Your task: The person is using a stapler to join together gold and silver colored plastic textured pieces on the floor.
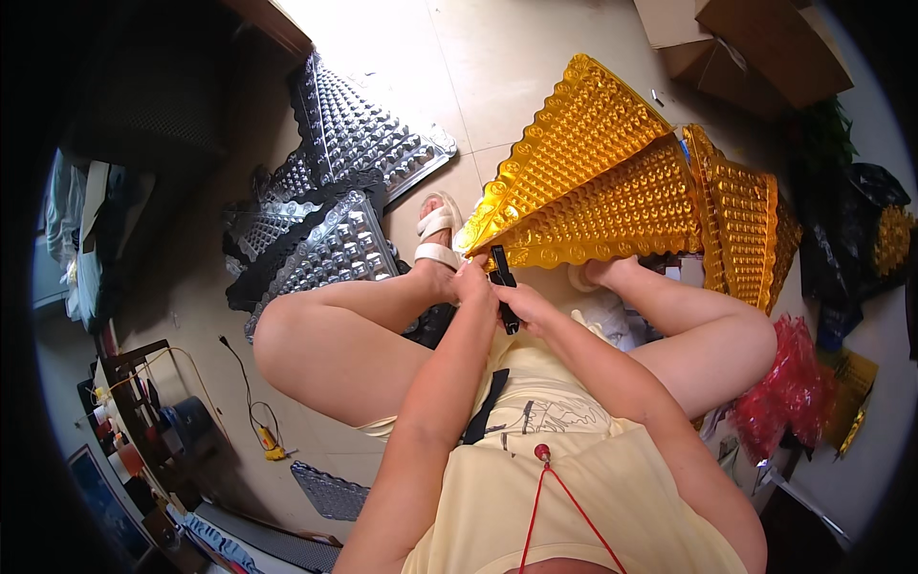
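Note:
A shiny gold embossed foil sheet (583,143) with scalloped edges fans out in folded panels from between my knees toward the far right. My left hand (469,281) is closed on its narrow pointed corner. Wrapped round a black stapler (504,292), my right hand (528,308) holds it upright against that corner, just right of my left fingers. The stapler's jaws meet the edge of the gold foil, and whether they are pressed together cannot be made out. Parts of my fingers are hidden behind the stapler and my wrists.
Silver and black embossed sheets (344,239) lie in a pile on the floor at left. A yellow tool with a black cord (273,445) rests nearer me. Cardboard boxes (755,48) stand at far right, with red plastic wrap (784,387) below and a rack (134,411) at left.

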Tool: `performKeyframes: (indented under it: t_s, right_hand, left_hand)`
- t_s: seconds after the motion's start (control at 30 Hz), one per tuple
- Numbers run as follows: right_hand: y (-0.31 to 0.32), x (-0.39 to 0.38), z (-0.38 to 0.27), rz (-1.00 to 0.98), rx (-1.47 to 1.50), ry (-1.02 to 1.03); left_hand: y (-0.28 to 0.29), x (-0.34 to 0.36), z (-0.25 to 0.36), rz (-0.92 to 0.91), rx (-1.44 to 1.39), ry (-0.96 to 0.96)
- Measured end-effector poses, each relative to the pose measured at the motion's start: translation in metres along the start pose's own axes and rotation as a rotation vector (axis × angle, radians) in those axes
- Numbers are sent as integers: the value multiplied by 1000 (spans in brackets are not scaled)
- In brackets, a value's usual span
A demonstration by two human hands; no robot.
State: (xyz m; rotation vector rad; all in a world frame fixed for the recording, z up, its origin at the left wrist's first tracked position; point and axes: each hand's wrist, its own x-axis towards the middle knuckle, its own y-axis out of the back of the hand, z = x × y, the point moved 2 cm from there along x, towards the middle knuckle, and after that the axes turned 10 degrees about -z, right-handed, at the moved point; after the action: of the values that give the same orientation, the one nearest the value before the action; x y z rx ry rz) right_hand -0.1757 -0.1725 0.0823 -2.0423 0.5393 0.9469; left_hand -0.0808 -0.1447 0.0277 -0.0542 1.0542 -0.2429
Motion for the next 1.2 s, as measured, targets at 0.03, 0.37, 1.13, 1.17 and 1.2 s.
performKeyframes:
  t_s: [0.03, 0.37, 1.13, 1.17, 1.2]
  right_hand:
    - [-1, 0, 1, 22, -22, 19]
    - [2, -15, -1, 273, -260, 151]
    - [171, 20, 62, 666, -1015, -140]
    - [176, 23, 64, 674, -1062, -114]
    - [164, 22, 57, 686, -1068, -79]
  left_hand:
    - [0, -1, 0, 12, 17, -12]
    - [-7, -10, -13, -94, -13, -193]
    - [-135, -129, 123, -720, 33, -834]
    - [-145, -136, 128, -771, 40, -873]
    - [-145, -136, 141, -772, 58, -941]
